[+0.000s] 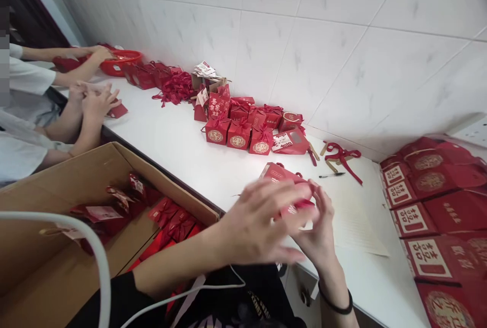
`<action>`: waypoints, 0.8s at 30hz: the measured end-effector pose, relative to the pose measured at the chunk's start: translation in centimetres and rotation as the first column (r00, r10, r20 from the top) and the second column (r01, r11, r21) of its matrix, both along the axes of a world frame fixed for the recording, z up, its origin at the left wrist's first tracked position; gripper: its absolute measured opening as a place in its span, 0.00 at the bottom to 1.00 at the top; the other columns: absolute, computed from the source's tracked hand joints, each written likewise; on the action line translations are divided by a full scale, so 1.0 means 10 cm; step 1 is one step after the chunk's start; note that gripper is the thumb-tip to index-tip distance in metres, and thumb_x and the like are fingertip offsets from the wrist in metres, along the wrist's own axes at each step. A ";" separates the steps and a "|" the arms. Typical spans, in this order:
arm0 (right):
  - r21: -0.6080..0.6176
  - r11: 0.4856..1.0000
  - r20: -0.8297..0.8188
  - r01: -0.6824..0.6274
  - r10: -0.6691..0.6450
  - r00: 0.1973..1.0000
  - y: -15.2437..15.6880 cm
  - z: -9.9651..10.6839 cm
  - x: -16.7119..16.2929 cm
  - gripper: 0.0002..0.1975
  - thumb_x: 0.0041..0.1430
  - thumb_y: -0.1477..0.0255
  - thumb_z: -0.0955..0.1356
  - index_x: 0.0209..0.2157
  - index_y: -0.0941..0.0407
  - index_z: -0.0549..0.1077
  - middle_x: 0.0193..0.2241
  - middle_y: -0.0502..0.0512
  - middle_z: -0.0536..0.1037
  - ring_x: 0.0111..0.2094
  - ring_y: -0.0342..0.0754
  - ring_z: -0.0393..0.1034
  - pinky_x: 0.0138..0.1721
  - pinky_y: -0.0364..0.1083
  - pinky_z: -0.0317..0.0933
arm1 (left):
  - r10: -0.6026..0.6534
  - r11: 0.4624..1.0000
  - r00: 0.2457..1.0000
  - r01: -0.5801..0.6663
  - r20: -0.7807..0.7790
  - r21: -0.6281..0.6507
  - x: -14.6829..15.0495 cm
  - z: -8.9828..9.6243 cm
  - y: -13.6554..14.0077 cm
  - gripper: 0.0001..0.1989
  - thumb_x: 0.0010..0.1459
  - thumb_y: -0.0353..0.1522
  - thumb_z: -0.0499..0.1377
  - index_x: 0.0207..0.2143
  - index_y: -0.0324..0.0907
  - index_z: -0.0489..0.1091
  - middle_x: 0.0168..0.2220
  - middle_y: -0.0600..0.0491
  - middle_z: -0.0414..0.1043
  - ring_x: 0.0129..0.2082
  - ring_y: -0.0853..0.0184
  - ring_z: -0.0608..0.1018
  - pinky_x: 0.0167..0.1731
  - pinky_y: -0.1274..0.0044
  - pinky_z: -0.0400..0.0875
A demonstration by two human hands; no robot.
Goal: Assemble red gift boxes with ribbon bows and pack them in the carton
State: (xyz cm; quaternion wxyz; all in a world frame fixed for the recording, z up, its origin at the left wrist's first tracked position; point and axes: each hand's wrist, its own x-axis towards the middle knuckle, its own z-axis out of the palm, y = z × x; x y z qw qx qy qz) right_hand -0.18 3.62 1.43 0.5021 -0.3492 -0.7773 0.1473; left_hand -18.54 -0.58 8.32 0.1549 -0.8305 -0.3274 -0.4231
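A red gift box (272, 169) with small dark-red loops on top sits in front of me on the white table, partly hidden behind my hands. My left hand (262, 224) is over its near side, fingers stretched out and blurred by motion. My right hand (319, 231), with a black band on the wrist, curls its fingers around the box's right side. Red card and white lettering show between the two hands. Whether the left fingertips touch the box, I cannot tell.
Finished-looking red boxes with bows (238, 137) stand near the wall. Beyond them lie a ribbon pile (178, 88) and a red basket (120, 64). Stacked red boxes (451, 216) fill the right. A pen (332, 175) lies nearby. A cardboard carton (49, 181) stands left, near co-workers' hands (95, 102).
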 end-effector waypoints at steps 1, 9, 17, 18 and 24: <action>-0.002 0.999 -0.005 -0.034 0.034 0.999 0.00 0.05 -0.01 0.41 0.55 0.62 0.71 0.63 0.47 0.46 0.58 0.60 0.54 0.58 0.59 0.52 0.49 0.58 0.65 | 0.058 0.992 0.995 -0.067 -0.085 -0.106 -0.03 0.02 0.06 0.32 0.51 0.48 0.59 0.53 0.41 0.61 0.57 0.43 0.62 0.59 0.57 0.61 0.59 0.63 0.53; -0.248 0.942 0.074 -0.226 0.251 0.965 0.49 0.06 0.29 0.42 0.55 0.54 0.69 0.64 0.47 0.45 0.60 0.61 0.51 0.57 0.58 0.55 0.46 0.56 0.68 | 0.128 0.688 0.990 -0.048 0.057 -0.724 -0.47 -0.21 0.58 0.47 0.38 0.48 0.67 0.59 0.44 0.55 0.57 0.43 0.59 0.57 0.51 0.62 0.56 0.60 0.58; -0.113 0.892 0.337 0.438 -0.380 0.862 1.74 -0.54 1.16 0.16 0.47 0.71 0.60 0.34 0.62 0.74 0.47 0.74 0.66 0.47 0.64 0.65 0.45 0.61 0.62 | 0.591 0.456 0.320 0.625 0.741 -0.634 -1.32 -0.54 0.33 0.32 0.49 0.48 0.60 0.53 0.41 0.62 0.44 0.46 0.74 0.41 0.60 0.77 0.41 0.73 0.72; -0.120 0.882 0.355 0.456 -0.391 0.849 1.80 -0.57 1.23 0.16 0.44 0.72 0.60 0.32 0.62 0.74 0.45 0.76 0.66 0.45 0.66 0.65 0.45 0.62 0.60 | 0.651 0.468 0.193 0.660 0.734 -0.588 -1.41 -0.58 0.25 0.29 0.52 0.47 0.58 0.51 0.40 0.64 0.40 0.47 0.76 0.38 0.62 0.78 0.39 0.74 0.73; -0.206 0.851 0.475 0.483 -0.344 0.810 1.93 -0.62 1.40 0.10 0.29 0.75 0.62 0.19 0.54 0.71 0.35 0.73 0.72 0.26 0.61 0.67 0.28 0.58 0.56 | 0.664 0.521 -0.185 0.809 0.725 -0.270 -1.70 -0.72 -0.25 0.29 0.55 0.51 0.53 0.52 0.41 0.63 0.39 0.47 0.76 0.38 0.60 0.78 0.42 0.66 0.73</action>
